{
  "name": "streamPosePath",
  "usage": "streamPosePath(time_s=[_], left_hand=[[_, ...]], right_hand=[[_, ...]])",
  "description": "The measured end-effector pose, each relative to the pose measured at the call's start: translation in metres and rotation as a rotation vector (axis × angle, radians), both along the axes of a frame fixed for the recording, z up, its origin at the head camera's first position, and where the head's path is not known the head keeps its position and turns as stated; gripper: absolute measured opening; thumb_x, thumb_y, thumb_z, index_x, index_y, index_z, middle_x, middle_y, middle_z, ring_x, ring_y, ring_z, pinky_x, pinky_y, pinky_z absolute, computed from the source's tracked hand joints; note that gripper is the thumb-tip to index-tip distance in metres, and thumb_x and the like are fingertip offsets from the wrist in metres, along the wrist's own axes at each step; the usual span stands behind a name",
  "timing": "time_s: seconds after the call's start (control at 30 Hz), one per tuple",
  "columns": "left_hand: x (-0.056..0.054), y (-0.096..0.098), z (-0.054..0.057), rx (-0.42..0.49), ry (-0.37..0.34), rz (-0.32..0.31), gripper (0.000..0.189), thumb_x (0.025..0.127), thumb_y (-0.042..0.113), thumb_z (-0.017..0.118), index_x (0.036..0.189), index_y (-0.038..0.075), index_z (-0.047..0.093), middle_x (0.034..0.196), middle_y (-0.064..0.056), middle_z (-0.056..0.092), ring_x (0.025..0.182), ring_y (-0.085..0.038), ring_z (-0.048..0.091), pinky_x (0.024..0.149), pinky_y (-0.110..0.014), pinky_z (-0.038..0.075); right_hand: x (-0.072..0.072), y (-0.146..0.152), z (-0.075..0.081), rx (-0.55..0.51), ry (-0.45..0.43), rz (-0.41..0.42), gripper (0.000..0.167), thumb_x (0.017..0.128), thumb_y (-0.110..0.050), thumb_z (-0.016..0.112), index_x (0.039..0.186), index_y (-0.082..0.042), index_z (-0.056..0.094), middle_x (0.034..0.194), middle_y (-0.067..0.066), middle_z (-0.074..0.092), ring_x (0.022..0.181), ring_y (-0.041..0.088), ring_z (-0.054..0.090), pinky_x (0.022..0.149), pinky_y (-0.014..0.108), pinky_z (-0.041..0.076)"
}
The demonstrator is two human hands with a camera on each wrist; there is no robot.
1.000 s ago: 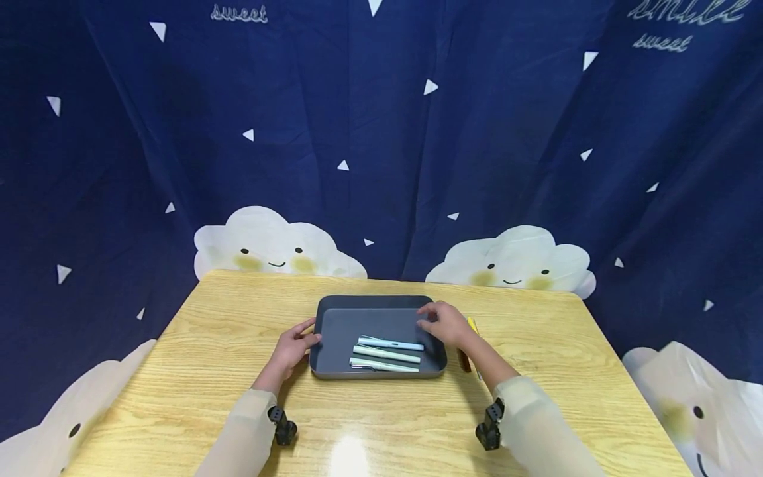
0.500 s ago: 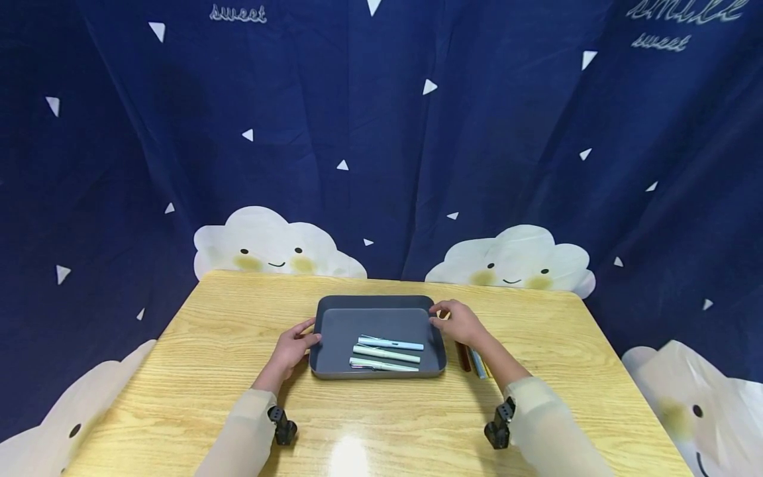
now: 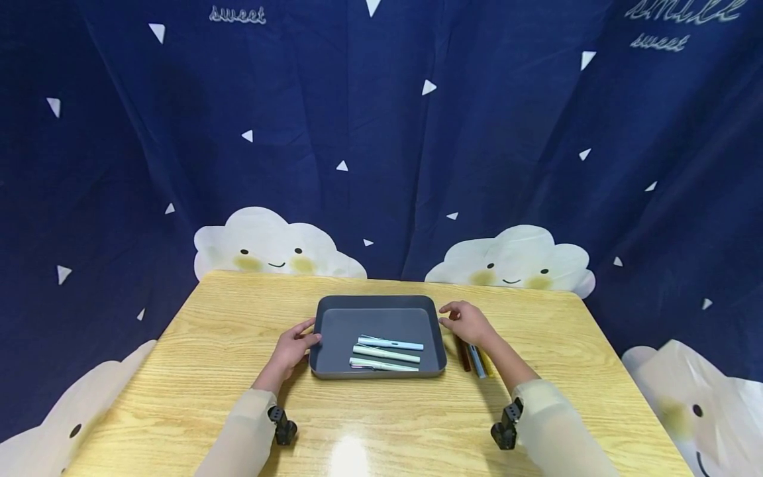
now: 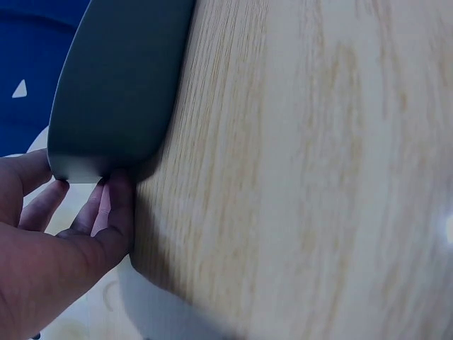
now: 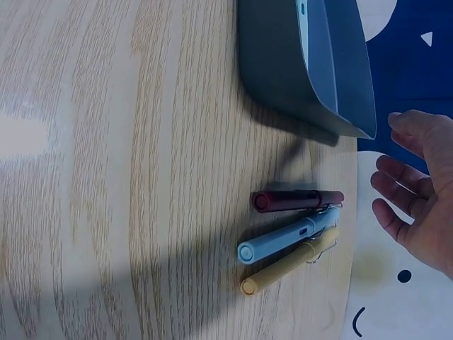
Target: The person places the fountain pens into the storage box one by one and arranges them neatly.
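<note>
My left hand (image 3: 292,348) holds the left end of a dark grey tray (image 3: 369,303). In the left wrist view, one digit of the left hand (image 4: 64,241) reaches the rim while other fingertips touch the outer wall. Inside the tray lie a light blue pen (image 3: 390,344) and two pale green pens (image 3: 387,354), roughly parallel. My right hand (image 3: 467,322) hovers just right of the tray, apart from it, fingers loosely bent around nothing. Below it on the table, a dark red pen (image 5: 294,200), a light blue pen (image 5: 283,237) and a yellow pen (image 5: 283,269) lie side by side.
The wooden table (image 3: 238,305) extends around the tray on all sides. Behind it hangs a dark blue curtain (image 3: 381,132) with white triangles and smiling clouds. Wrist cameras sit on both forearms.
My right hand has drawn back to the right from over the tray's right rim, uncovering more of the pens beside it. The left hand, the tray and the pens inside it stay put.
</note>
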State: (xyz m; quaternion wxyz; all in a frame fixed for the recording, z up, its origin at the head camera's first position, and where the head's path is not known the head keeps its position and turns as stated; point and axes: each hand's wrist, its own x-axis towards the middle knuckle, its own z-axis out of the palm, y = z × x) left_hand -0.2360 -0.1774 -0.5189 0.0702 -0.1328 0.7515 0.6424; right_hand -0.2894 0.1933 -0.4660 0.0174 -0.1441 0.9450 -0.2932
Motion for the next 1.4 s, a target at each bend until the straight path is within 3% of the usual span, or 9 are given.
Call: streamPosePath(time_s=[0.3, 0.57, 0.83, 1.07, 1.4], left_hand=[[0.000, -0.001, 0.000, 0.015, 0.013, 0.000, 0.050, 0.091, 0.011, 0.058, 0.139, 0.006, 0.044, 0.123, -0.027, 0.053, 0.112, -0.036, 0.057, 0.080, -0.036, 0.052], [0.001, -0.001, 0.000, 0.020, 0.006, -0.003, 0.050, 0.091, 0.012, 0.057, 0.139, 0.007, 0.044, 0.129, -0.029, 0.049, 0.116, -0.039, 0.054, 0.090, -0.044, 0.050], [0.001, -0.001, 0.000, 0.025, 0.003, 0.003, 0.050, 0.091, 0.012, 0.058, 0.139, 0.007, 0.044, 0.127, -0.029, 0.050, 0.115, -0.038, 0.055, 0.088, -0.043, 0.051], [0.000, -0.001, 0.000, 0.011, 0.005, 0.004, 0.051, 0.090, 0.012, 0.059, 0.139, 0.008, 0.045, 0.124, -0.026, 0.053, 0.112, -0.035, 0.058, 0.082, -0.036, 0.053], [-0.001, 0.000, 0.001, 0.005, 0.010, 0.001, 0.051, 0.091, 0.013, 0.058, 0.139, 0.007, 0.045, 0.123, -0.026, 0.052, 0.112, -0.035, 0.058, 0.081, -0.036, 0.053]], right_hand=[[0.003, 0.009, 0.002, -0.004, -0.027, -0.023, 0.026, 0.089, -0.018, 0.061, 0.109, -0.002, 0.066, 0.095, 0.013, 0.063, 0.082, 0.022, 0.057, 0.065, 0.031, 0.046], [0.003, 0.016, -0.005, -0.037, -0.080, -0.087, 0.029, 0.090, -0.019, 0.061, 0.112, -0.001, 0.064, 0.094, 0.013, 0.061, 0.076, 0.020, 0.056, 0.060, 0.027, 0.046], [0.004, 0.024, -0.009, -0.054, -0.099, -0.104, 0.029, 0.090, -0.019, 0.060, 0.113, -0.001, 0.064, 0.091, 0.014, 0.061, 0.073, 0.021, 0.054, 0.058, 0.029, 0.044], [0.004, 0.032, -0.010, -0.028, -0.110, -0.132, 0.032, 0.092, -0.020, 0.058, 0.117, 0.000, 0.062, 0.101, 0.017, 0.061, 0.078, 0.022, 0.055, 0.060, 0.029, 0.043], [0.009, 0.045, -0.013, -0.054, -0.152, -0.166, 0.033, 0.093, -0.021, 0.055, 0.118, 0.001, 0.060, 0.107, 0.021, 0.058, 0.080, 0.022, 0.055, 0.058, 0.028, 0.042]])
